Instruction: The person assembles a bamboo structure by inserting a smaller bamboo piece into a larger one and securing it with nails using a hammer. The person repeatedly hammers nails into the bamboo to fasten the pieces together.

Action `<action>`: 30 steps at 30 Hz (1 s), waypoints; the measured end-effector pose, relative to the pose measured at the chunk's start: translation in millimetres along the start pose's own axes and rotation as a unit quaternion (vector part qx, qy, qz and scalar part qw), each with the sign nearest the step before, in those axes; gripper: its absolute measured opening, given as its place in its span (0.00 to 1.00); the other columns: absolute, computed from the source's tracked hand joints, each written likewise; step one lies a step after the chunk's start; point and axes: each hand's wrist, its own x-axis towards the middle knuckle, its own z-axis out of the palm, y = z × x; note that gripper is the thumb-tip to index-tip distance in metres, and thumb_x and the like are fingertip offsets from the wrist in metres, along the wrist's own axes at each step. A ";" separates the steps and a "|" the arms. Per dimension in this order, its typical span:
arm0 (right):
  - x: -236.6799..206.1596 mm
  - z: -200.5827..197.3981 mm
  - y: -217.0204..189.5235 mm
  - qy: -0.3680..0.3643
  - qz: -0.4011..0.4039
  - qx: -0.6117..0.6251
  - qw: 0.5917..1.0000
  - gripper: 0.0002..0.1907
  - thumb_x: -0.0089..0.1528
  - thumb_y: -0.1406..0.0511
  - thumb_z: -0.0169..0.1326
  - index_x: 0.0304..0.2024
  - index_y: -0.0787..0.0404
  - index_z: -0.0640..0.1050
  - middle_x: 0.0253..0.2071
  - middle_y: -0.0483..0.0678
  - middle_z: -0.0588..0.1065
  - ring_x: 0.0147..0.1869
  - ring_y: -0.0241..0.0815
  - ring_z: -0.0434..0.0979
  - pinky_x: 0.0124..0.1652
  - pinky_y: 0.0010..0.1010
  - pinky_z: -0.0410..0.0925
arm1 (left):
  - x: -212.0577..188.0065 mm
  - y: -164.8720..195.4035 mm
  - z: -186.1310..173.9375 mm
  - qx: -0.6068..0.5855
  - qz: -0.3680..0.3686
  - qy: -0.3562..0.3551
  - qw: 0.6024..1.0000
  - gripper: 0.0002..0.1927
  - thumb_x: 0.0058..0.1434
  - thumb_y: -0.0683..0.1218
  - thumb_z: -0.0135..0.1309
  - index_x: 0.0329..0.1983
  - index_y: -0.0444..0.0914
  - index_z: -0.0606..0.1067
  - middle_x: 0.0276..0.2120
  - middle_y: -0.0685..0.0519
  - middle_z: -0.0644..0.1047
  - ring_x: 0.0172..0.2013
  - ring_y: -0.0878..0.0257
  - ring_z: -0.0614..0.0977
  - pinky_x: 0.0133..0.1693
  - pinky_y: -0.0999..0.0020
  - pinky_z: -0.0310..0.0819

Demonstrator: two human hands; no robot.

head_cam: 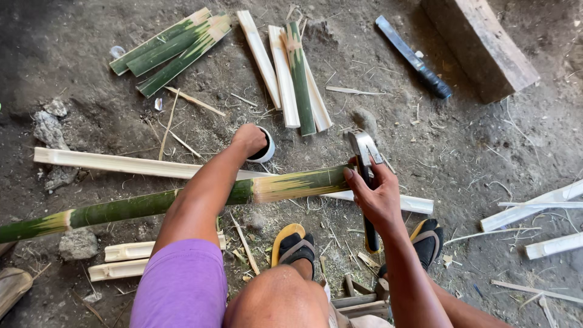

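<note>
Right hand clenched round hammer and end of green bamboo pole; left hand fisted, touching white cup on dirt floor.

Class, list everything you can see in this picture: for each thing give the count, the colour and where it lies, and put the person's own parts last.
Bamboo pole: one, green, lying across the middle.
Split green strips: several, green, top left.
Pale strips: several, cream with one green, top centre.
Long split piece: one, cream, behind the pole.
Cup: one, white, under the left hand.
Hammer: one, metal head, at the pole's end.
Big knife: one, dark handle, top right.
Wood block: one, brown, top right.
Sandals: two, yellow and black, bottom.
Left hand: on the cup.
Right hand: gripping the hammer.
</note>
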 end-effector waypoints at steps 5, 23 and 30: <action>0.3 3.2 -4.9 0.008 0.014 0.000 1.000 0.21 0.62 0.56 0.62 0.49 0.64 0.78 0.22 0.40 0.72 0.22 0.28 0.68 0.22 0.23 0.60 | -27.4 -3.6 -29.2 -0.144 -0.099 0.095 0.980 0.05 0.58 0.41 0.58 0.34 0.40 0.84 0.39 0.47 0.84 0.40 0.50 0.87 0.41 0.56 0.82; 43.3 4.6 2.6 -0.034 -0.044 0.090 0.994 0.19 0.62 0.56 0.62 0.46 0.63 0.77 0.27 0.41 0.72 0.23 0.28 0.68 0.23 0.23 0.64 | -109.4 18.3 -228.7 -0.674 -0.056 0.242 0.696 0.09 0.60 0.38 0.59 0.43 0.32 0.81 0.32 0.47 0.85 0.29 0.64 0.87 0.30 0.73 0.84; 45.9 -1.9 14.1 -0.073 -0.011 0.133 0.988 0.18 0.63 0.57 0.61 0.46 0.64 0.76 0.26 0.41 0.72 0.22 0.27 0.68 0.22 0.22 0.63 | -69.2 144.5 -185.6 -0.600 -0.199 0.512 0.582 0.12 0.64 0.51 0.62 0.41 0.38 0.84 0.35 0.48 0.85 0.36 0.56 0.86 0.38 0.63 0.81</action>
